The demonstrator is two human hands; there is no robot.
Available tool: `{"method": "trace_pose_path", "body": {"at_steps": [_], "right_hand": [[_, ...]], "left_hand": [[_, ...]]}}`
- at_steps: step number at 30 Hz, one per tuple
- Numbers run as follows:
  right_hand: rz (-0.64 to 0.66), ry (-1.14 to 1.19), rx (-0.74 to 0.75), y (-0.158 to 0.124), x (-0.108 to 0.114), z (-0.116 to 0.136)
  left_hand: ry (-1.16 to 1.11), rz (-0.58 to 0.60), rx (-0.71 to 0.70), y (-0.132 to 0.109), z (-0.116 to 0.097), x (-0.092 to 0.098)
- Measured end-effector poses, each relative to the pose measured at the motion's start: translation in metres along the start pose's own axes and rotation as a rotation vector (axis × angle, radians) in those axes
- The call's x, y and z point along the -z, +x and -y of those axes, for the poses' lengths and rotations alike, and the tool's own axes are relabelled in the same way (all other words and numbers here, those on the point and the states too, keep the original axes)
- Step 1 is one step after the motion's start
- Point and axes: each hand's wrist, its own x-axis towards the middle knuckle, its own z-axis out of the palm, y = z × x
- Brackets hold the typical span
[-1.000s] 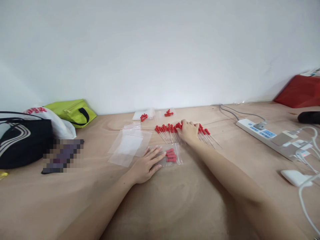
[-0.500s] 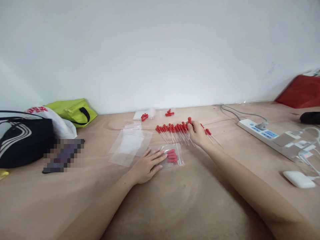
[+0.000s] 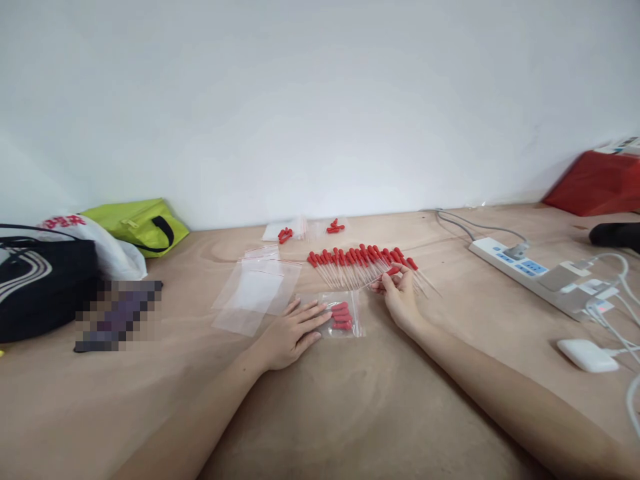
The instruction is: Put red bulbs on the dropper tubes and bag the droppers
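Note:
A row of thin clear droppers with red bulbs [image 3: 357, 260] lies on the wooden table. My right hand [image 3: 399, 293] is just in front of that row, fingers pinched on one red-bulbed dropper [image 3: 384, 275] lifted off the table. My left hand [image 3: 293, 330] lies flat, fingers spread, on the left edge of a small clear zip bag [image 3: 344, 315] that holds several red-bulbed droppers. The dropper in my right hand points toward this bag.
A stack of empty clear zip bags [image 3: 257, 290] lies left of the filled bag. Two more small bags with red pieces [image 3: 307, 229] sit by the wall. A white power strip [image 3: 535, 273] with cables and a white charger [image 3: 587, 355] are at right; bags [image 3: 135, 223] at left.
My right hand left the far row, picked up one dropper and drew back toward the filled bag. My left hand stayed flat on the bag.

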Motion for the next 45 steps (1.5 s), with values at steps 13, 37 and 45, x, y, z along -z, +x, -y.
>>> {"method": "trace_pose_path", "body": {"at_steps": [13, 37, 45], "right_hand": [[0.201, -0.169, -0.006, -0.015, 0.002, -0.003], [0.529, -0.426, 0.078, -0.002, -0.013, -0.004], [0.465, -0.514, 0.149, -0.005, -0.015, -0.003]], "left_hand": [[0.025, -0.021, -0.010, -0.001, -0.003, 0.002], [0.018, -0.006, -0.024, 0.001, -0.001, 0.002], [0.020, -0.070, -0.050, 0.000, -0.002, 0.001]]}}
